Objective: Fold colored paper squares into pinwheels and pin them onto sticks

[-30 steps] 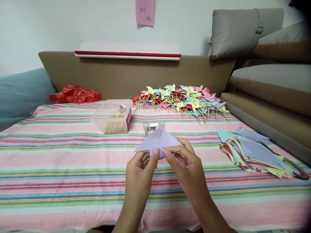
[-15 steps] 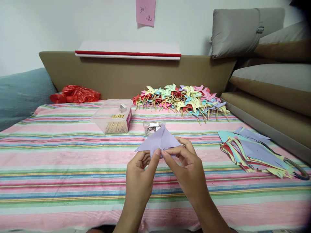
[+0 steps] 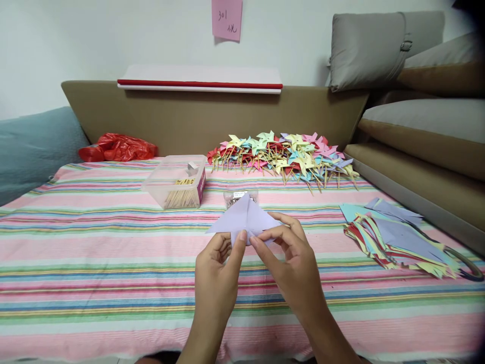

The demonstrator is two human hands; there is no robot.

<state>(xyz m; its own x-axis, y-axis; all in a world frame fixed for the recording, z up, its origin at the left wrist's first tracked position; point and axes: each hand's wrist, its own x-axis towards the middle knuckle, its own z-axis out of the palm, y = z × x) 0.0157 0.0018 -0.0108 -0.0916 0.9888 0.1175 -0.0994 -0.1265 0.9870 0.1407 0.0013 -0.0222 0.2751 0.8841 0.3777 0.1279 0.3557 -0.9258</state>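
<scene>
A lilac sheet of paper (image 3: 242, 215), partly folded to a peak at the top, is held up between both hands over the striped cloth. My left hand (image 3: 219, 260) is closed on its lower left part, thumb pressed at the middle and the other fingers behind. My right hand (image 3: 293, 258) pinches the paper just right of that thumb with thumb and index finger. Whatever lies under the fingertips is too small to make out. Behind the paper, a clear bag of small metal pieces (image 3: 232, 200) is partly covered.
A clear plastic box (image 3: 151, 184) of wooden sticks stands left of centre. Finished paper pinwheels (image 3: 280, 156) lie heaped at the back. Cut coloured paper (image 3: 405, 237) is stacked at right with scissors (image 3: 470, 265) on it. A red plastic bag (image 3: 121, 146) sits back left; cushions (image 3: 424, 151) line the right.
The lilac paper has tilted and shifted slightly left, its left point now lower and further out. Both hands keep their hold, with the right fingertips moved a little.
</scene>
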